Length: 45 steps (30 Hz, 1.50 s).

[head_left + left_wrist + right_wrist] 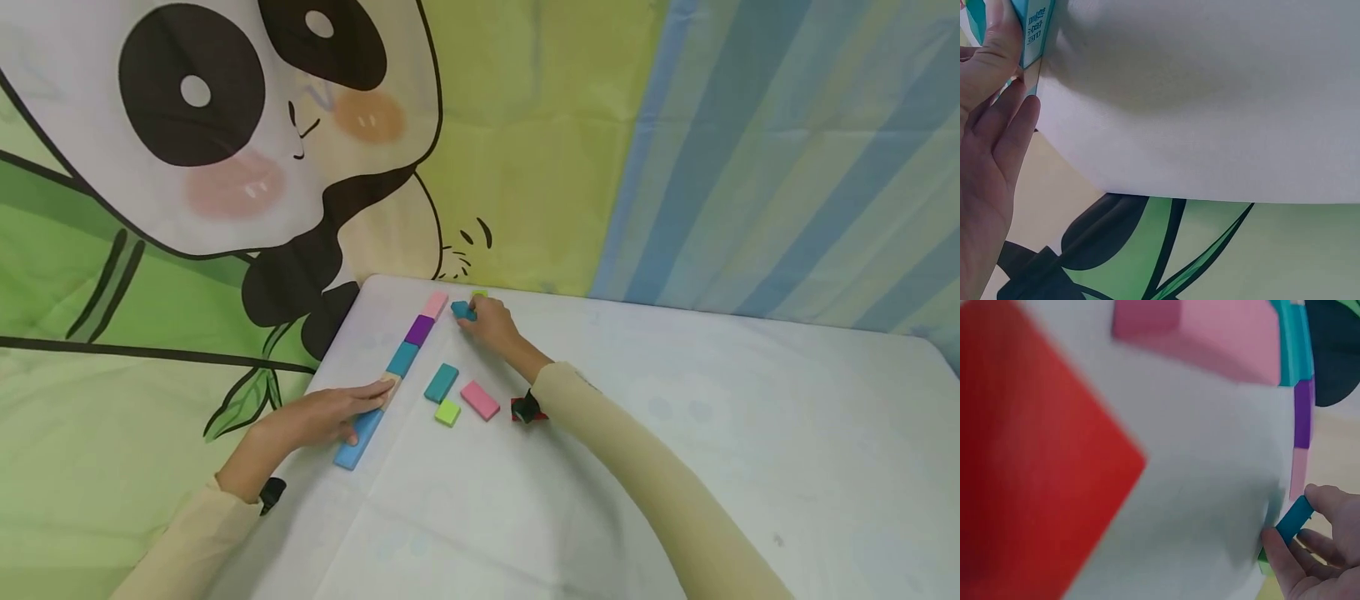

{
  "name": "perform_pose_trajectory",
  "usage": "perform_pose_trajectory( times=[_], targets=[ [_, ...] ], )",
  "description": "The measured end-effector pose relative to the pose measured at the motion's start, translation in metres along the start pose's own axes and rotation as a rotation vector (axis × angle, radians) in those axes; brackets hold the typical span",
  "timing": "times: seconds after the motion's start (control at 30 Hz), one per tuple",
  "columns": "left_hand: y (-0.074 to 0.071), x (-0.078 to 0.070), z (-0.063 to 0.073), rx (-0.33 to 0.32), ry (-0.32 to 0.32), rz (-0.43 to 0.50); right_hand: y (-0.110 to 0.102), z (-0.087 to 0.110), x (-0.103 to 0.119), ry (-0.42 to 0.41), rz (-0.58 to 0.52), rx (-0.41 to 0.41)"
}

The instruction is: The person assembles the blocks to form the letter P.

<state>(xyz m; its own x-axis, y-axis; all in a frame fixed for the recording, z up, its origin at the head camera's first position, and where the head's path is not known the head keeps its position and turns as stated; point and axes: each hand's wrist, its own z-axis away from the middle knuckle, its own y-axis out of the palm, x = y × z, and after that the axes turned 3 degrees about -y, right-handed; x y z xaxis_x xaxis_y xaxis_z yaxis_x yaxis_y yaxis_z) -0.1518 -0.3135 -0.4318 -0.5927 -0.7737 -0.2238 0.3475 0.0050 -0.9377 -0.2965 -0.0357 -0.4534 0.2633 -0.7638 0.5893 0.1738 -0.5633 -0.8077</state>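
A line of coloured blocks runs along the table's left side: pink [436, 305], purple [419, 331], teal [402, 359], beige [391, 390] and long light blue [358, 442]. My left hand [322, 417] rests on the near part, extended fingers across the beige block and thumb at the light blue one. Printing shows on the light blue block's side in the left wrist view. Beside the line's far end, my right hand [495, 323] pinches a small blue block [1295, 519] between thumb and fingers. A lime green block [479, 293] lies just behind that hand.
Right of the line lie a loose teal block [442, 382], a lime green block [447, 412] and a pink block [480, 401]. A red block [1035, 462] sits below the right wrist, partly hidden in the head view. A panda-printed cloth [525, 167] hangs behind the white table [750, 433].
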Motion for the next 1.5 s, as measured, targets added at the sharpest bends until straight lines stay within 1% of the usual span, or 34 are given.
perform_pose_trajectory(
  times=[0.07,0.17,0.23,0.3,0.43,0.57,0.8,0.9,0.97,1.03,1.2,1.33,1.5],
  targets=[
    [0.000,0.000,0.000,-0.006,0.009,0.010,-0.001,-0.003,-0.002,-0.020,0.044,0.004],
    [-0.001,0.000,-0.001,-0.007,0.017,0.004,-0.001,-0.006,-0.004,-0.035,0.077,0.014],
    [-0.001,0.000,-0.001,0.004,0.006,0.013,0.000,-0.008,-0.004,-0.040,0.091,0.015],
    [-0.001,0.000,-0.001,0.008,0.002,0.000,0.002,-0.011,-0.003,-0.047,0.107,0.023],
    [-0.001,0.000,-0.001,0.021,-0.015,-0.001,0.004,-0.014,-0.002,-0.053,0.135,0.050],
    [-0.001,0.000,-0.001,0.022,-0.021,0.002,0.005,-0.016,0.001,-0.045,0.150,0.066],
    [-0.001,0.001,-0.001,0.024,-0.017,-0.007,0.008,-0.020,0.002,-0.019,0.141,0.050],
    [-0.001,0.001,-0.001,0.021,-0.013,-0.012,0.009,-0.019,0.002,-0.020,0.131,0.048],
    [-0.001,0.000,-0.001,0.020,-0.010,-0.015,0.007,-0.016,0.003,-0.033,0.121,0.037],
    [-0.002,-0.001,-0.001,0.016,-0.006,-0.019,0.002,-0.011,0.003,-0.062,0.128,0.022],
    [-0.004,-0.003,-0.001,-0.001,-0.002,-0.029,-0.022,0.009,-0.007,-0.132,0.133,0.002],
    [-0.004,-0.003,-0.001,-0.005,-0.007,-0.036,-0.037,0.024,-0.027,-0.117,0.140,0.021],
    [-0.003,-0.002,0.000,0.007,-0.010,-0.016,-0.043,0.032,-0.053,-0.069,0.134,0.029]
  ],
)
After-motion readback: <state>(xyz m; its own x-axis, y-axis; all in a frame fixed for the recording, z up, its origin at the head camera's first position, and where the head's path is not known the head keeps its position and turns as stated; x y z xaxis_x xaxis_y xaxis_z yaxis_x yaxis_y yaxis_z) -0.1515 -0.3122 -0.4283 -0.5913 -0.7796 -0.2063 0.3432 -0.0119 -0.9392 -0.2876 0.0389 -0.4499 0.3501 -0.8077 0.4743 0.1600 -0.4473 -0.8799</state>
